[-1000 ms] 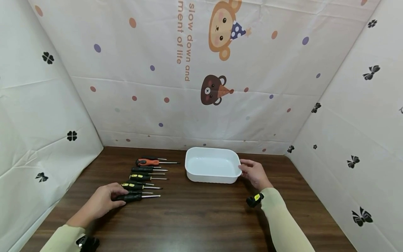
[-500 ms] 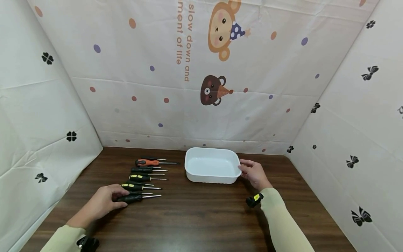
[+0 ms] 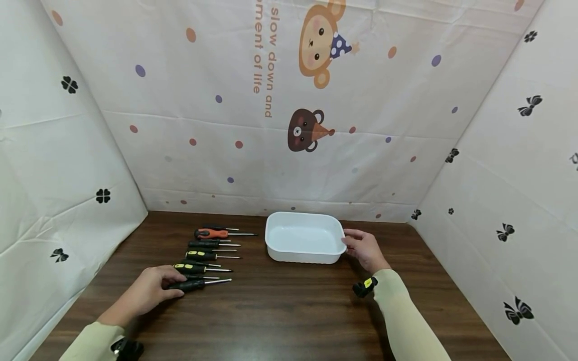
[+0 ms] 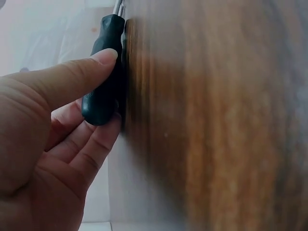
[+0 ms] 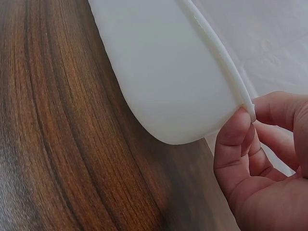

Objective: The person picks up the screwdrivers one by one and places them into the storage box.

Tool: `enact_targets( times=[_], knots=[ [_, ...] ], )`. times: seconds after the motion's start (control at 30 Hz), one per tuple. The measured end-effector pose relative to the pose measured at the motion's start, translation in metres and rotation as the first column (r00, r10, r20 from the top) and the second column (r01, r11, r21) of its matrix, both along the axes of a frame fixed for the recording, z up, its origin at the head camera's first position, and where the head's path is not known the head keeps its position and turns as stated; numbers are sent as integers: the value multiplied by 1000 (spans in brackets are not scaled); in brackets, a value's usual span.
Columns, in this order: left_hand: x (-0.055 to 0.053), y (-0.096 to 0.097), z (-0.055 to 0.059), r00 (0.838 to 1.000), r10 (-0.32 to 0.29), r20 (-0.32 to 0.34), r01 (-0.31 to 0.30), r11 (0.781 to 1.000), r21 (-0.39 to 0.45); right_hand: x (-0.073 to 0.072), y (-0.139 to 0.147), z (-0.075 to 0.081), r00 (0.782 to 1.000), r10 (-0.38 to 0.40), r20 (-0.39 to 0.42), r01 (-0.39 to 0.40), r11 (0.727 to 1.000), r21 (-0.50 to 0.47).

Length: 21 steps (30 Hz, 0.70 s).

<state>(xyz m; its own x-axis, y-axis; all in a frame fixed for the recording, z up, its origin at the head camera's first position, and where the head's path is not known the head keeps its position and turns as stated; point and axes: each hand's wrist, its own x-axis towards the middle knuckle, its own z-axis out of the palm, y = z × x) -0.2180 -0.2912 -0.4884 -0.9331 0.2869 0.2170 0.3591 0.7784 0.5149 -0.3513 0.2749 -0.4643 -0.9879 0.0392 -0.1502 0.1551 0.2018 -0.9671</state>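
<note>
My left hand (image 3: 151,290) pinches the black handle of the nearest screwdriver (image 3: 193,285), thumb on one side and fingers on the other. In the left wrist view the dark handle (image 4: 101,91) lies between the thumb and the fingers, close to the table top. Its bare shaft points right in the head view. With thumb and fingers my right hand (image 3: 365,249) pinches the rim of a white plastic tray (image 3: 304,256) at its right end. The right wrist view shows that grip on the tray's rim (image 5: 224,57), with the tray resting on the table.
Several more screwdrivers lie in a column beyond the left hand, among them one with an orange handle (image 3: 209,233) and one with a black-and-yellow handle (image 3: 191,267). The brown wooden table (image 3: 280,316) ends at a printed white cloth (image 3: 203,165) behind and on both sides.
The held screwdriver has shifted very slightly to the right along with the left hand. The right hand and the tray stay where they were.
</note>
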Motion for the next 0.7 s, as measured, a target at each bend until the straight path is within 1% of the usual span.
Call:
enact_targets(
  times=[0.1,0.2,0.43,0.53,0.7],
  knots=[
    [0,-2,-1,1000,-20,9,20,999,27,-1,0,0,1000,-1,2,1,1000,2],
    [0,-4,-1,999,-25,23,24,999,39,-1,0,0,1000,-2,-1,2,1000,0],
    [-1,-3,1,999,-40,28,39,998,46,-1,0,-1,1000,3,-10,-3,1000,8],
    [-2,-2,1,999,-31,25,29,997,65,-1,0,0,1000,-5,-12,5,1000,-11],
    [-5,1,2,1000,-1,6,0,992,123,-1,0,0,1000,-10,-13,9,1000,-25]
  ],
)
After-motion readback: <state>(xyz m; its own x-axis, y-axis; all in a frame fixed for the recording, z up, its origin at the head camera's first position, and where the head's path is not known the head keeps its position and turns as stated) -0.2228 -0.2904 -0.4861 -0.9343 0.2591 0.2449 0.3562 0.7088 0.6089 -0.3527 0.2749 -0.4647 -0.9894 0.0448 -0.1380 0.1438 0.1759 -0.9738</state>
